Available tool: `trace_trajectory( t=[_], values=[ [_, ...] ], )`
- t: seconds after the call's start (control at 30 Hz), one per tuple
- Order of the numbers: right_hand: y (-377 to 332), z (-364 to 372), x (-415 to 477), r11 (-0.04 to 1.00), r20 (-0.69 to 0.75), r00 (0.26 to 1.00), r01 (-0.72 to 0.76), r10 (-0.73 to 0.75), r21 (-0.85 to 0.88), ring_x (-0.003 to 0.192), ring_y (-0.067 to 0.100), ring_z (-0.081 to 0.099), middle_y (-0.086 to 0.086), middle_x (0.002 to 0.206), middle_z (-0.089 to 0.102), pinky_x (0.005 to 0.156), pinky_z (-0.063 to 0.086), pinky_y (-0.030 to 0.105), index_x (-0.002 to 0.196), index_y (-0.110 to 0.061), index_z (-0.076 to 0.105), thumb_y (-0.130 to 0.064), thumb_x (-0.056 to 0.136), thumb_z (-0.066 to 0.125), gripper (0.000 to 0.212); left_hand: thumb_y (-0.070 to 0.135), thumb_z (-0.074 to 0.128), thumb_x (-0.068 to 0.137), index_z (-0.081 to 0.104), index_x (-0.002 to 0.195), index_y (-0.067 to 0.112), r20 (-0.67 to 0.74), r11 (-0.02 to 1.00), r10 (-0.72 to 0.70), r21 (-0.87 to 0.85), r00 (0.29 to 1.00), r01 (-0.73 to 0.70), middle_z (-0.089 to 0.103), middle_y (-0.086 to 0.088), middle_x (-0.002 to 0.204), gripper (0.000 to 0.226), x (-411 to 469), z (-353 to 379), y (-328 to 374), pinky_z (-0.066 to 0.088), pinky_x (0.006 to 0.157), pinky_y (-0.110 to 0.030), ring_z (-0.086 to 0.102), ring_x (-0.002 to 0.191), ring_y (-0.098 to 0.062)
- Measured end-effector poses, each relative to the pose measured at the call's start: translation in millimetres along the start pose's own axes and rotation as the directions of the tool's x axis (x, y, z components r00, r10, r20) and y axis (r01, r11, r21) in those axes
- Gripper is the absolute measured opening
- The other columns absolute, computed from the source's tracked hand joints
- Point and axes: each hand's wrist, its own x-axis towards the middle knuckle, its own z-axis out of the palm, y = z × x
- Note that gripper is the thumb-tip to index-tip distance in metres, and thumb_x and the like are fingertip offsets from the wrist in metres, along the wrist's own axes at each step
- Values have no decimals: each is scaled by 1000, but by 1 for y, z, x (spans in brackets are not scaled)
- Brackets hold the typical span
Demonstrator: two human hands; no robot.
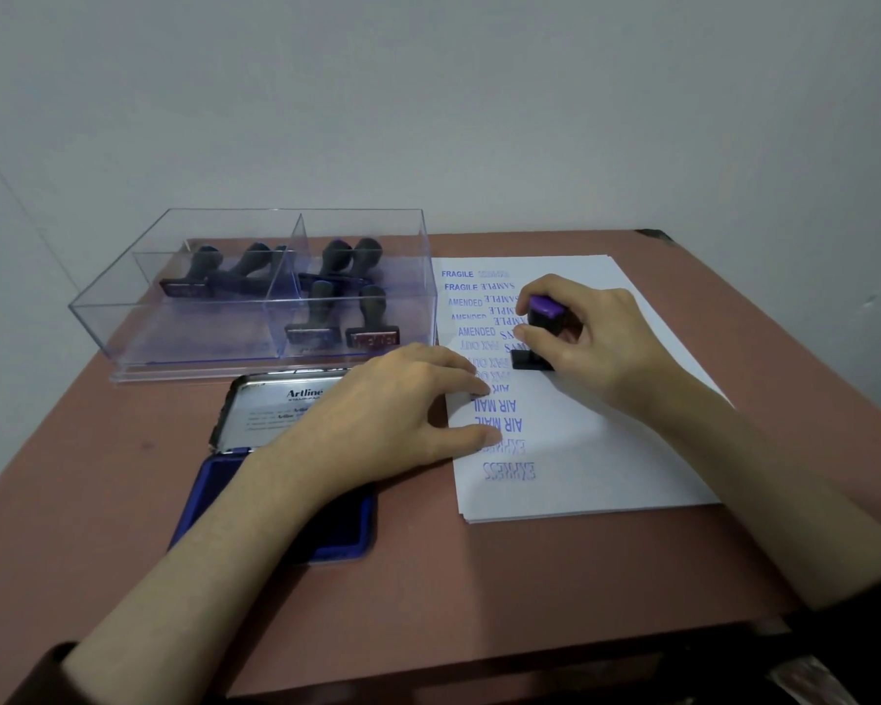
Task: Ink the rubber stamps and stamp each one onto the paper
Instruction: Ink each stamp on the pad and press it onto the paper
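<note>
Under the right hand [591,343]: the stamp [545,318] stands upright. Its base appears pressed on the paper [606,450], long side running left to right, just right of the column of blue impressions.
Right hand: fingers and thumb are curled round the stamp's handle, with the purple cap showing above them and the wrist low over the sheet.
Left hand [392,414]: fingers are nearly straight and hold nothing, the tips pressing the paper's left edge.
Beneath the left wrist: the ink pad [214,501] is open, lid tipped back.
Key relation: the pad lies left of the stamp and nearer the person, so re-inking probably means the right hand crossing towards the left.
Beyond the left hand: a clear box [174,318] holds the other stamps [321,312].
</note>
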Motion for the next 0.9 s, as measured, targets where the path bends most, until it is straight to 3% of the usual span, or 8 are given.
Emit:
trace_trajectory(
  t=[0.17,0.4,0.53,0.63,0.73,0.9],
  values=[
    [-1,0,0,1000,-5,1000,-6,6,8,62,17,44,6,66,58,55,34,10,89,-11,61,-13,81,67,10,69,47,72,62,116,34,-12,1000,2,-17,1000,-2,55,18,124,59,0,1,-1,45,95,-34,46,117,0],
    [-3,-3,-1,999,19,999,-35,34,26,60,11,43,1,70,59,56,36,9,90,-18,61,-16,83,66,9,62,57,78,61,118,33,2,1000,-2,-7,1000,2,53,17,128,50,-1,0,2,42,97,-33,44,119,-1],
    [-5,-10,3,993,84,993,-91,85,74,55,1,45,-8,68,56,57,37,8,95,-17,64,-19,84,66,12,57,58,79,60,120,31,10,1000,2,12,1000,-2,52,15,130,48,1,-2,4,40,99,-32,43,121,-2],
    [-8,-14,3,989,33,994,-109,106,101,57,-4,48,-13,68,54,58,36,5,96,-19,65,-21,84,67,13,59,53,82,60,120,29,-2,1000,11,14,1000,-11,53,13,130,49,0,-2,3,41,99,-33,44,120,-3],
    [-16,-16,3,972,-41,990,-126,137,200,57,-4,49,-14,70,53,58,37,4,96,-22,66,-21,82,70,14,64,36,80,62,118,25,-81,1000,18,-4,997,-18,58,11,123,60,-7,-8,-1,46,94,-36,51,114,-7],
    [-44,-14,2,941,18,993,-119,119,316,60,7,55,-9,74,59,60,42,8,98,-28,65,-25,81,71,18,51,43,84,68,108,19,-281,999,-32,-16,959,29,65,7,111,47,-35,-33,-19,42,88,-22,57,102,-9]
  ],
)
